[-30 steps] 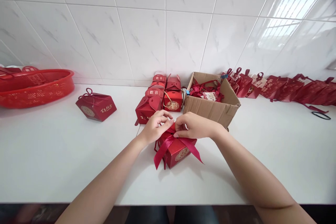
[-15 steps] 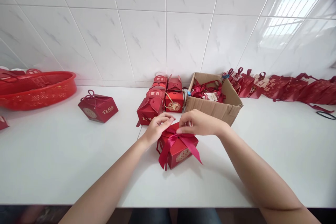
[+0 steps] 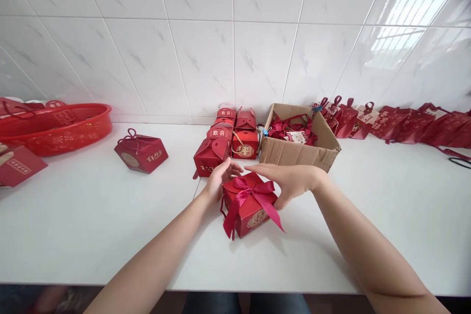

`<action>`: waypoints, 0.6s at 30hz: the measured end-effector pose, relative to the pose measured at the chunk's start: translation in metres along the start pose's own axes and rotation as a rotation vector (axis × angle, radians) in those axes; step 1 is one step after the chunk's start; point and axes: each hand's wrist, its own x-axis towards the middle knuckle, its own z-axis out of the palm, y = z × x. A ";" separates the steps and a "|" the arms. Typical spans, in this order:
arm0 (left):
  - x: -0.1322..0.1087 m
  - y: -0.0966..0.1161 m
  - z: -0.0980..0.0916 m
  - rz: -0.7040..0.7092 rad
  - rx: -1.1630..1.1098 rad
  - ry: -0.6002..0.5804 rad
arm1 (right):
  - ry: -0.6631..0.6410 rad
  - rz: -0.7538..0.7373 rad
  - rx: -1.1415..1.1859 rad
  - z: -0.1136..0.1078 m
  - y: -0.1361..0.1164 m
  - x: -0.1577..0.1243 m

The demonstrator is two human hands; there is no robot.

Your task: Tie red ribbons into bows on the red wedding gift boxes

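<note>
A red gift box (image 3: 246, 216) with a gold round emblem sits on the white table in front of me. A magenta ribbon bow (image 3: 249, 191) is tied across its top, with two tails hanging over the front. My left hand (image 3: 222, 176) is beside the box's far left side, fingers apart and slightly bent. My right hand (image 3: 292, 181) arches over the far right corner, fingers stretched out and thumb lowered by the right side. Neither hand grips the box; whether the fingertips touch it I cannot tell.
Behind stand several red boxes (image 3: 211, 154) and a cardboard carton (image 3: 298, 156) of red ribbons. Another red box (image 3: 143, 154) and a red plastic basket (image 3: 73, 130) are left. A co-worker's hand (image 3: 5, 156) holds a box (image 3: 22, 167). Red bags (image 3: 390, 125) line the right.
My right hand has let go of the bow and opened, moving right to the box's side. My left hand has lowered beside the box. At far left, a co-worker's hand with a box has come into view.
</note>
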 end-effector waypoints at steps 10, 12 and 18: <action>0.014 -0.017 -0.006 -0.043 0.042 0.041 | 0.291 -0.098 0.165 -0.019 -0.012 -0.032; 0.018 -0.020 -0.010 -0.049 0.051 0.063 | 0.540 -0.117 0.224 -0.029 -0.016 -0.054; 0.020 -0.022 -0.013 -0.067 0.084 0.067 | 1.718 -0.270 0.239 -0.052 0.002 -0.101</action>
